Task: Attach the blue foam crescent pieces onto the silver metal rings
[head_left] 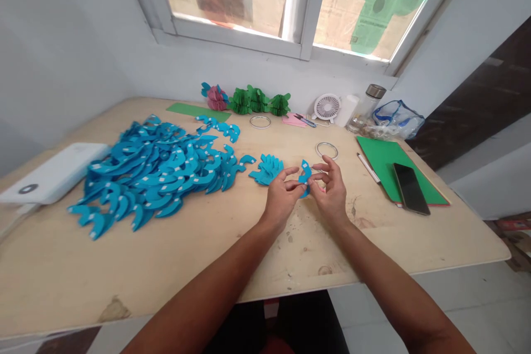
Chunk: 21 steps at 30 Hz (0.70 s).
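Observation:
Between my two hands is a curved blue paper piece (pixel 305 172) with small white squares on it. My left hand (pixel 284 194) pinches its lower left part, thumb and fingers closed. From the other side my right hand (pixel 329 189) grips the same piece between thumb and fingers, its upper fingers raised. The lower part of the piece is partly hidden by my fingertips. Just left of my left hand sits a fanned blue paper cluster (pixel 266 169). Farther left spreads a large heap of blue paper pieces (pixel 166 168), many with white squares.
A white power bank (pixel 58 168) with a cable lies at left. Green paper folds (pixel 257 99), a small fan (pixel 327 107) and a glass bottle (pixel 367 106) stand along the back. At right, a phone (pixel 410 188) rests on green sheets (pixel 384 168) beside a pen (pixel 368 167); a metal ring (pixel 327 144) lies behind my hands.

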### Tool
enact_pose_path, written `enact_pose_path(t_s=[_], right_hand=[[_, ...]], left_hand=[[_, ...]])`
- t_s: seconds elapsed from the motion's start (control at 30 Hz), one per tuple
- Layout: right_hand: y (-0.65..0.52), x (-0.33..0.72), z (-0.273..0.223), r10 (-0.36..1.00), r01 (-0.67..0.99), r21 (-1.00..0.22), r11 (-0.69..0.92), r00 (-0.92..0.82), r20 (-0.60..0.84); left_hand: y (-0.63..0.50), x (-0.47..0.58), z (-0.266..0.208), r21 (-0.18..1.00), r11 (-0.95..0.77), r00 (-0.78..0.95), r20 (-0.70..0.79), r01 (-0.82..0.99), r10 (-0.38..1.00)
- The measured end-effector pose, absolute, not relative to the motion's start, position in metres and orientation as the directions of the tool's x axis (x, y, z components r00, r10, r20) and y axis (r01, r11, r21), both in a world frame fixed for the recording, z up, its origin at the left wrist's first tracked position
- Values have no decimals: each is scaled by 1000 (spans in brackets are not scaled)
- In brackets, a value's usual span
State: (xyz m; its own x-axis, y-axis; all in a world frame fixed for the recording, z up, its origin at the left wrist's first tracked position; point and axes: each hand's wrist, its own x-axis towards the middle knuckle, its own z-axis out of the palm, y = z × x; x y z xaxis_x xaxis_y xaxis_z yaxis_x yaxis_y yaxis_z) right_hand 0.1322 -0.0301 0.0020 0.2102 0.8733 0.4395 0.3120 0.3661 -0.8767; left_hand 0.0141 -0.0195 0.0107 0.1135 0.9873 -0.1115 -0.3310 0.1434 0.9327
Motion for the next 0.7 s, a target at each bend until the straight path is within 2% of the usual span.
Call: enact_pose_path(t_s=[0.1, 0.43, 0.57, 0.7], right_hand=[[-27, 137, 3, 869, 303, -884, 355, 243, 432], [-23, 149, 8, 829, 323, -869, 376, 302, 471], [-24, 146, 10, 840, 266, -899, 349, 336, 426], [-27, 143, 17, 864, 133, -932, 338, 349, 363]], left_hand=[[-18, 12, 14, 930, 170, 126, -135, -327, 983], [-18, 7, 14, 978, 158, 246, -121, -137, 962], [-16, 7, 12, 978, 150, 184, -122, -144, 975], [-13, 5, 14, 955, 160, 70, -147, -249, 987]])
